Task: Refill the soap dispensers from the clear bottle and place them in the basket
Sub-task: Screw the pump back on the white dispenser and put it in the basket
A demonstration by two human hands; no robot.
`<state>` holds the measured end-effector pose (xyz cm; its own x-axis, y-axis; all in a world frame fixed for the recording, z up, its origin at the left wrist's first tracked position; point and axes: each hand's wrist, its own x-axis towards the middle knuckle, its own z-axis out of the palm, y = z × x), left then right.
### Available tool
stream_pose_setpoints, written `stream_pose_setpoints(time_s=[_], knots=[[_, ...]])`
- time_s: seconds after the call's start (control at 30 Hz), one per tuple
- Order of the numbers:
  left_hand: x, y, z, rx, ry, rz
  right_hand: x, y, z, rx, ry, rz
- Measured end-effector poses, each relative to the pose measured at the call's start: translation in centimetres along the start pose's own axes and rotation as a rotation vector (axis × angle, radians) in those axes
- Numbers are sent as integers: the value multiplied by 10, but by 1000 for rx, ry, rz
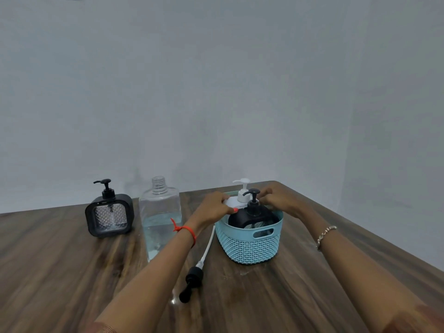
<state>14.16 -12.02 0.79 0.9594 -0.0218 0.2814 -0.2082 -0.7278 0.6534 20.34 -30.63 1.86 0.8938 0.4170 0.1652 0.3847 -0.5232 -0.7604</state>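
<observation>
A light blue woven basket [249, 246] stands on the wooden table. Inside it are a white soap dispenser [242, 191] at the back and a black soap dispenser [252, 213] in front of it. My left hand [213, 206] grips the left shoulder of the black dispenser, and my right hand [278, 197] holds its right side near the pump. A second black dispenser [109, 216] stands at the far left. The clear bottle [159, 219], uncapped and partly filled with pale liquid, stands between that dispenser and the basket.
A loose black pump head with a long white tube [195, 272] lies on the table [72, 272] in front of the bottle, between my forearms. The table's right edge slants close to the basket. A plain grey wall stands behind.
</observation>
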Motion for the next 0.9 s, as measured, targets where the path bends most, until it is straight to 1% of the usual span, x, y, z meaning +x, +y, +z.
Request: stream_pose_setpoints(time_s=[0.13,0.33,0.47,0.6,0.77,0.83,0.9], knots=[[1,0,-1,100,-84,-10,-8,-5,3,-7,-6,-24],[1,1,3,264,-93,37,-11,-10,5,-26,22,-17],[-4,-1,8,217,-138,-18,-9,-9,7,-24,36,10],[-9,4,18,317,-168,-43,-8,-8,9,6,62,6],[-8,2,23,351,-174,-71,-11,-11,9,60,91,48],[-9,0,22,367,-173,-85,-12,-13,10,107,139,40],[-11,-2,22,373,-160,-80,-14,-17,9,153,260,4]])
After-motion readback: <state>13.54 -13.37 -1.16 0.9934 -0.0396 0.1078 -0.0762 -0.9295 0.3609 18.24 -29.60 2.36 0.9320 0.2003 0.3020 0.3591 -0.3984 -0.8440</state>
